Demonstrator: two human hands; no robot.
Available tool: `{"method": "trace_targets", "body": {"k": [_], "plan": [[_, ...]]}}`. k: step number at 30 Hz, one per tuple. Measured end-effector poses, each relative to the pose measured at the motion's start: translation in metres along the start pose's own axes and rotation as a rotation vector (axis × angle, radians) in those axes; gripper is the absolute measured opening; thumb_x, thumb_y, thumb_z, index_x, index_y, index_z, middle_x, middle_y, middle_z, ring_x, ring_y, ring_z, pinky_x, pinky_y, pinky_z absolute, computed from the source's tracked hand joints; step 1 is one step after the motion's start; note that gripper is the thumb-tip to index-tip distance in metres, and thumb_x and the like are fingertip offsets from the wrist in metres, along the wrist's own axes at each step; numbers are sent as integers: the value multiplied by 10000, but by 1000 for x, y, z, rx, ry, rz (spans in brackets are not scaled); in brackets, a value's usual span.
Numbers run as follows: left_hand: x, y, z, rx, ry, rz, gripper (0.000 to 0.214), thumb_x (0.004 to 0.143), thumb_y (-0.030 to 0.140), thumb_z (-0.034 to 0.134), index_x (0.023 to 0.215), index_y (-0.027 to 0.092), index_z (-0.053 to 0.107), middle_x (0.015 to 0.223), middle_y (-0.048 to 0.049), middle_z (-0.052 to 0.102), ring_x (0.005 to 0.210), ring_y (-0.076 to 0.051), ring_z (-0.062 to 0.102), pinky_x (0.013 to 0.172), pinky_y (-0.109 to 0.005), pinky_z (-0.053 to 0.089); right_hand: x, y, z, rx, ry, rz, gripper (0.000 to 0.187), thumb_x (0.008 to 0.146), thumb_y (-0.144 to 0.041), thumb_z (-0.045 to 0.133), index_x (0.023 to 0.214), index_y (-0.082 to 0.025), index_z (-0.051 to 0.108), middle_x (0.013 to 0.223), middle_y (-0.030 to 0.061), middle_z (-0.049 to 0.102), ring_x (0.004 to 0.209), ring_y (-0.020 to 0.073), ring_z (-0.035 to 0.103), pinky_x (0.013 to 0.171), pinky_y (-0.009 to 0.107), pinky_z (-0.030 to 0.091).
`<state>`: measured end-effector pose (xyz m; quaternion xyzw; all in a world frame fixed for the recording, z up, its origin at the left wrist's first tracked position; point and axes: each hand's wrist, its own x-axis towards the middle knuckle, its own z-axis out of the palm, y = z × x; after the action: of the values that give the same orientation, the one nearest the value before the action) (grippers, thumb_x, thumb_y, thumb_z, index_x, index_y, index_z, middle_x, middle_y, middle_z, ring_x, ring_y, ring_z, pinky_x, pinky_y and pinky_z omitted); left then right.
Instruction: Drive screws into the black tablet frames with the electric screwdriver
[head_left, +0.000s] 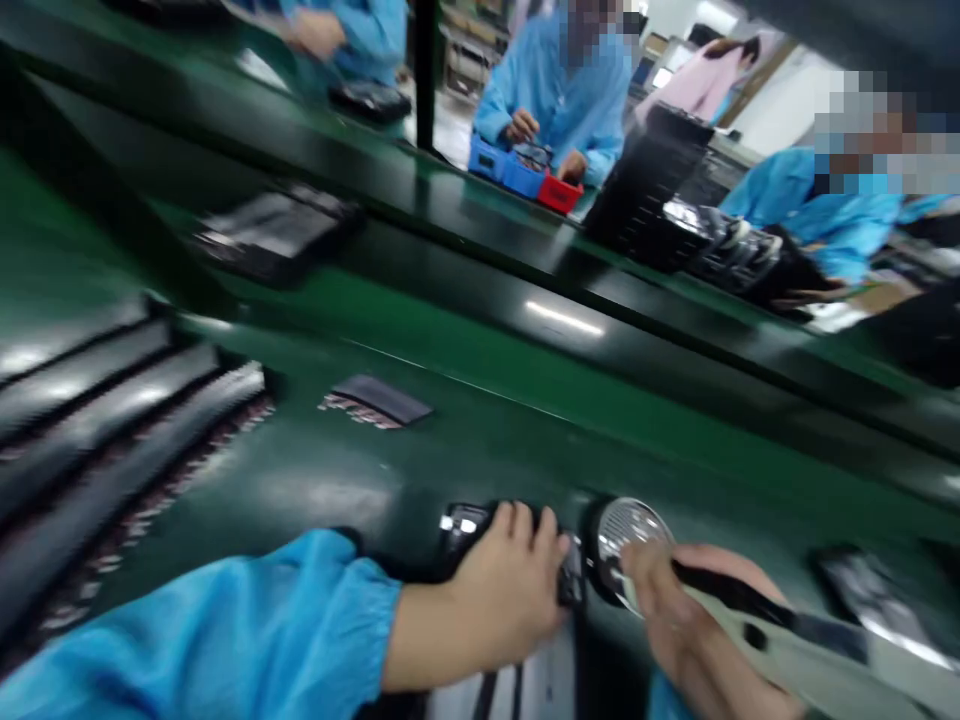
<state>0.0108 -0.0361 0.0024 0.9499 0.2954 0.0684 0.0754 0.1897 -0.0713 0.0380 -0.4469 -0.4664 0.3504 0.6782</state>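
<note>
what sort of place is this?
Most likely a factory assembly line. Several people wear similar blue smocks, one behind small blue bins and a red bin, and rows of long dark strips lie on a green worktable.

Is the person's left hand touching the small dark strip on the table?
No, the left hand is on a black device, and the small dark strip lies apart.

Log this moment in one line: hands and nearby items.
left hand: on black device | right hand: holding pale tool, by metal disc | bench: dark strips at left | image: blurred
</note>
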Motion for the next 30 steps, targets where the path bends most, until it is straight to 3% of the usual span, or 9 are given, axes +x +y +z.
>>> {"method": "trace_targets", "body": {"k": [2,4,12,30], "plan": [[0,-3,-4,-29,-51,-84,581,989,565,532,1427,189,601,1404,-251,607,1171,-448,649,929,-606,493,6,-10,9,-155,-119,-55,306,819,-283,635,1089,-397,721,486,14,472,417,256,486,460,481,422],[0,-5,-5,-34,-71,-104,608,952,570,610,1452,225,578,1404,-254,605,1173,-463,641,901,-613,503,11,-15,17,-209,-130,-67,321,860,-255,594,1128,-393,703,525,5,482,447,236,486,490,467,443],[2,-2,-10,41,-133,-74,646,957,555,612,1479,180,545,1373,-234,632,1119,-441,660,878,-561,530,9,-11,22,-120,-283,-39,372,899,-154,542,1211,-322,657,615,-6,506,541,189,521,580,409,469],[5,0,-14,46,-146,-78,669,956,560,607,1493,170,526,1321,-236,644,1101,-432,654,876,-556,504,6,-14,26,-145,-316,21,338,909,-151,558,1181,-317,672,618,-17,497,520,175,493,574,393,458]]}}
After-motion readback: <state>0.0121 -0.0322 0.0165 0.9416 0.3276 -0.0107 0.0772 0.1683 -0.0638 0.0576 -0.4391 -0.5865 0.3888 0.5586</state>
